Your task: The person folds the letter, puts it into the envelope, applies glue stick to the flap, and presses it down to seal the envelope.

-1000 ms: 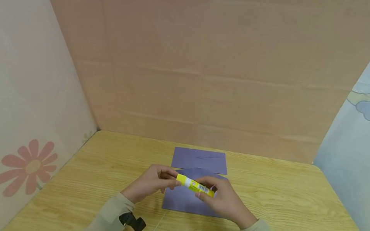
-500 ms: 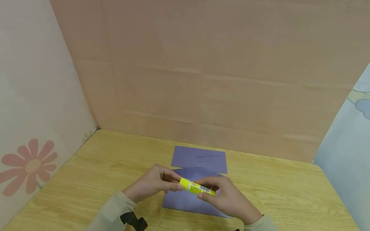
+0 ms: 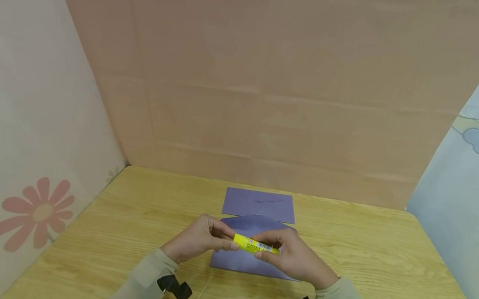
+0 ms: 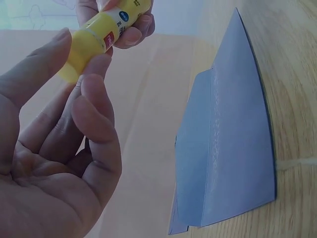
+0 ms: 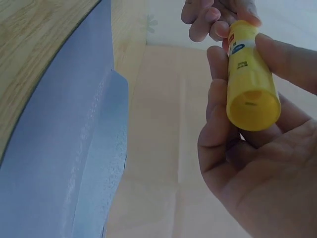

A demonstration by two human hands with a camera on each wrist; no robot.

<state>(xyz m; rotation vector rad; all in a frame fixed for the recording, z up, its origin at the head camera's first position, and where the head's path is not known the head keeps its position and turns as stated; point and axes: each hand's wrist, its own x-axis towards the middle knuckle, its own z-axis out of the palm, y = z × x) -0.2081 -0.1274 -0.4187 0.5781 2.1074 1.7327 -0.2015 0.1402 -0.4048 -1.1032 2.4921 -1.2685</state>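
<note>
A yellow glue stick (image 3: pixel 256 245) with its yellow cap on is held between both hands, above purple paper. My left hand (image 3: pixel 202 238) pinches the capped end between thumb and fingers; the left wrist view shows the cap (image 4: pixel 81 52) in that pinch. Around the barrel curl the fingers of my right hand (image 3: pixel 293 257); from the right wrist the barrel's hollow base (image 5: pixel 253 110) faces the camera. Beneath the hands lies a purple envelope-like folded paper (image 3: pixel 225 261) with its pointed flap toward the back. White marks, perhaps glue, show along its fold in both wrist views.
A second purple paper piece (image 3: pixel 241 203) with a slanting slit or line lies behind the envelope-like paper. A thin pale strip (image 3: pixel 203 288) lies on the wooden table (image 3: pixel 358 246) near the left forearm. Printed walls stand left and right, a tan sheet at the back.
The cap has slid further onto the glue stick, covering the white section visible one second ago. The hands have come slightly closer together. The papers have stayed put.
</note>
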